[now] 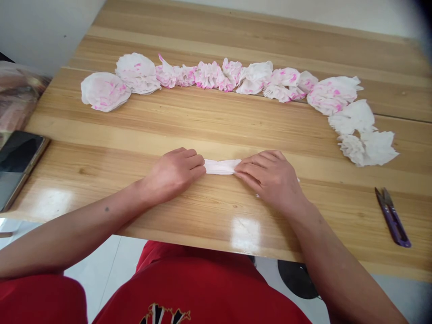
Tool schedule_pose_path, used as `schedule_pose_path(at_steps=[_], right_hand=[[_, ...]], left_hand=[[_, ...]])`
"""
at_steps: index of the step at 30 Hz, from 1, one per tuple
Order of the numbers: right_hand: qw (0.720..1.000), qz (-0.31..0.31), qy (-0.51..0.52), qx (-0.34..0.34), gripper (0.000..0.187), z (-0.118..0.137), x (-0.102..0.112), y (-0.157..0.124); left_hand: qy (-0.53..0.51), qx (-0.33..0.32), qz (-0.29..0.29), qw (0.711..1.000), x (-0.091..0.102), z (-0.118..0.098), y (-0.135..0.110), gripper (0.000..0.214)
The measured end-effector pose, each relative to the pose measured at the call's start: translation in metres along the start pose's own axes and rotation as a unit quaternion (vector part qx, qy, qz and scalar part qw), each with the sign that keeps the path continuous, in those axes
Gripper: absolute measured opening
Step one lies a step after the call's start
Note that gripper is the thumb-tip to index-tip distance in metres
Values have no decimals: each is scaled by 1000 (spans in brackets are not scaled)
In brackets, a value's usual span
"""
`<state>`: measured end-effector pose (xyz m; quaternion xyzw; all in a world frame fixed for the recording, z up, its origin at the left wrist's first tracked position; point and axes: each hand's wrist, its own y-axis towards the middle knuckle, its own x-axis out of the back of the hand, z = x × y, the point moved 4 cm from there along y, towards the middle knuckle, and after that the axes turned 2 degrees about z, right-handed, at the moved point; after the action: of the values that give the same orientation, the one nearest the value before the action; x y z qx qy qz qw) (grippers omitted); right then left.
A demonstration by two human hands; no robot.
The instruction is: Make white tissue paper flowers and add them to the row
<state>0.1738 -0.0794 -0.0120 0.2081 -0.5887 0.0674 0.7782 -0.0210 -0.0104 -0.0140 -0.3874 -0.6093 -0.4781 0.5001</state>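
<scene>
A narrow folded strip of white tissue paper (221, 167) lies level just over or on the table, stretched between my two hands. My left hand (177, 173) is closed around its left end, fingertips pressed together. At the opposite end, my right hand (268, 175) pinches the strip between thumb and fingers. Both ends of the paper are hidden under the fingers. Beyond my hands, a curved row of crumpled tissue-paper flowers (207, 75) spans the table, several of them with pink-tinted edges.
Purple-handled thread snips (393, 218) lie at the right with their blades apart. On the left edge of the wooden table (216, 121) rests a phone (20, 164), beside a clear plastic bag (18, 96). Tiny white scraps sit by my right hand.
</scene>
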Motion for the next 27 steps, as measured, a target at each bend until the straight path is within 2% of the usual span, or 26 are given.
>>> schedule_pose_path(at_steps=[8,18,27], right_hand=[[1000,-17,3,24,15,8,-7,6],[1000,-25,-4,6,16,13,-13,13],[1000,-14,-8,12,20,10,-12,12]], left_hand=[[-12,1,-14,1000,-3,0,1,24],[-13,10,-45,999,-4,-1,2,24],[-14,-1,-5,1000,-3,-1,3,28]])
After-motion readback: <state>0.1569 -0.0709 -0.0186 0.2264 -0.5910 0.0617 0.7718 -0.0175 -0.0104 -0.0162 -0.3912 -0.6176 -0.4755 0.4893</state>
